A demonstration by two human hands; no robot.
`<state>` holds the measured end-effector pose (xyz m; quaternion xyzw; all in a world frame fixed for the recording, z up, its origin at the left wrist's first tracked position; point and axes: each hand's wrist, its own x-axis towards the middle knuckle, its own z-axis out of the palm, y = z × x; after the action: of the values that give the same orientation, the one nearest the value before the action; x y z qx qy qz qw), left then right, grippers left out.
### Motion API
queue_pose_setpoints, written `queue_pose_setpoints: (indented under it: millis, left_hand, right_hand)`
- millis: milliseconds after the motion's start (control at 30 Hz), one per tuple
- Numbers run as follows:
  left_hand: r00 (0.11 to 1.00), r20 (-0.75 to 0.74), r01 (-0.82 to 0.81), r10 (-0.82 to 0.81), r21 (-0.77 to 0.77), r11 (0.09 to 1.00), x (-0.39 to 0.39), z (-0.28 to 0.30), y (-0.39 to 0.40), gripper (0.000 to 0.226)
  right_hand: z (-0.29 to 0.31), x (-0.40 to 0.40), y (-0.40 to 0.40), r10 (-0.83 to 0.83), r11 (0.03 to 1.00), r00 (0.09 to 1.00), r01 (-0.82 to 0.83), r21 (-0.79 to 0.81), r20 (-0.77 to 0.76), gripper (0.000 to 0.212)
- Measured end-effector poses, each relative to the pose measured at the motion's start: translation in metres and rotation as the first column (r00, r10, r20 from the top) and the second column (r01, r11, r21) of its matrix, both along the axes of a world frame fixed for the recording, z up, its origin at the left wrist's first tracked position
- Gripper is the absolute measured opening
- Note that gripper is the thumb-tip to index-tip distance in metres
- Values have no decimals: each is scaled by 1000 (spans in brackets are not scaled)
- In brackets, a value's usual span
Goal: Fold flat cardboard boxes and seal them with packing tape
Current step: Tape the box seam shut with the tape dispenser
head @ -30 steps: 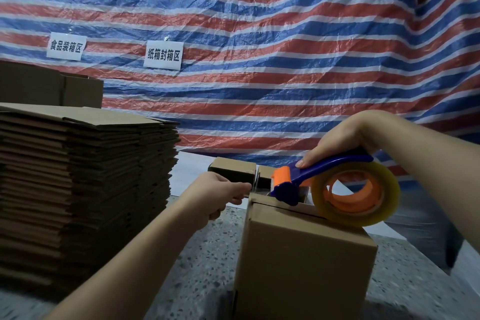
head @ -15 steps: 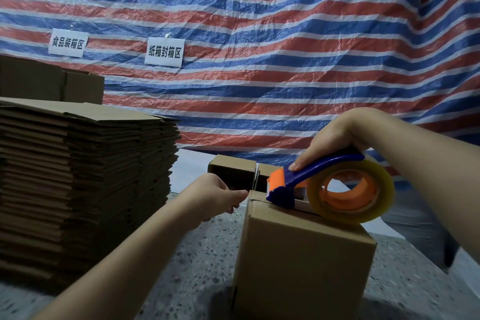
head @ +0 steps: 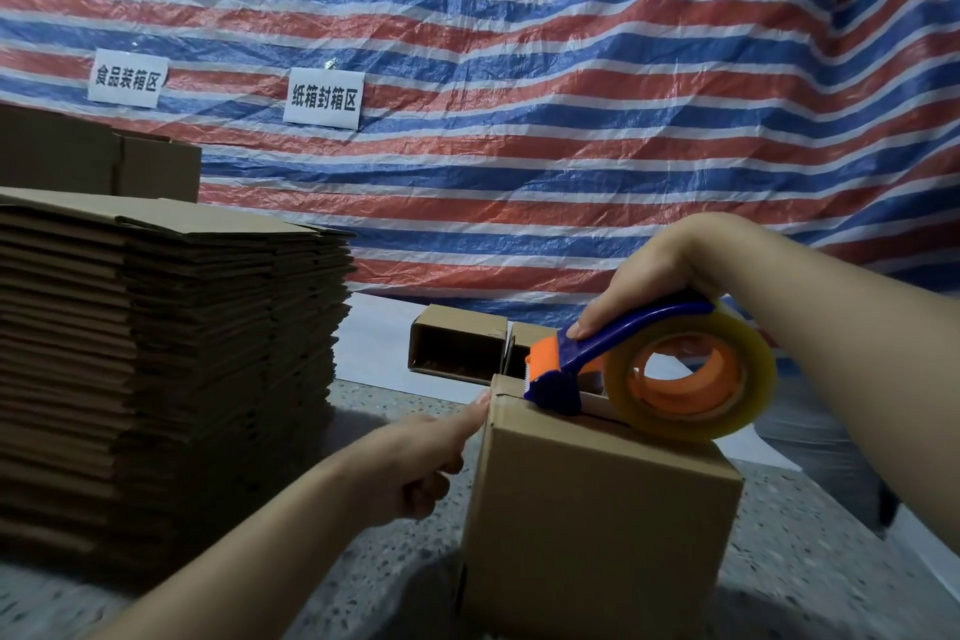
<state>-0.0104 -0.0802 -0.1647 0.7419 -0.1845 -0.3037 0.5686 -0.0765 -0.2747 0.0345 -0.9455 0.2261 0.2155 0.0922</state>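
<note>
A folded brown cardboard box stands on the speckled table in front of me. On its top sits a blue and orange tape dispenser with a clear tape roll. My right hand grips the dispenser's blue handle from above. My left hand points its index finger at the box's upper left edge, the fingertip touching the corner near the dispenser's blade; its other fingers are curled and hold nothing.
A tall stack of flat cardboard boxes fills the left side of the table. Behind the box lie open boxes on their side. A striped tarp with two paper labels hangs at the back.
My left hand has dropped lower and stretched out its index finger onto the box's top left corner. The dispenser and my right hand have barely shifted on the box top.
</note>
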Motion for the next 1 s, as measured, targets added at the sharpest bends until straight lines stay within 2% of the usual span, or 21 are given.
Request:
queue_pose_setpoints:
  millis: [167,233,300,367,433,500,600,667,767,867,1000]
  left_hand:
    - [973,-183,137,-140,-25,990,2,-13,-2,74]
    - [960,-223,160,-170,-63,985,3,-19,-2,70]
    - [966,-219,115,-135,-99,988,2,-22,-2,64]
    - [981,-194,-52,22,-150,987,-2,-16,-6,58]
    - [963,-129,-258,235,-213,942,-10,-3,-14,54]
    - [933,-5,-348,359,-263,900,-20,13,-20,50]
    - [848,276,-318,454,-421,850,-32,28,-25,35]
    - [841,386,-206,380,-421,883,-38,32,-29,33]
    - [919,316,-115,234,-352,929,-46,28,-39,37]
    - [936,225,-166,271,-399,902,-48,25,-42,44]
    - [923,223,-211,315,-393,895,-49,25,-42,47]
  right_hand:
    - [-1,0,-2,2,1000,1000,-2,26,-6,48]
    - [0,1,-2,0,999,1000,1,33,-18,51]
    - [1,1,-2,-7,999,1000,8,42,-30,59]
    - [1,1,-2,-8,999,999,10,39,-39,68]
    - [1,2,-3,-5,999,999,6,36,-43,72]
    - [1,2,-4,-5,999,999,6,40,-39,71]
    - [1,1,-4,-11,999,1000,12,41,-29,72]
    - [0,1,-4,-17,999,1000,17,37,-21,69]
    - [0,1,-3,-22,999,1000,23,34,-14,61]
    - [-1,1,-2,-29,999,999,29,24,-22,55]
    - [3,1,-1,-26,999,999,25,-38,-24,59]
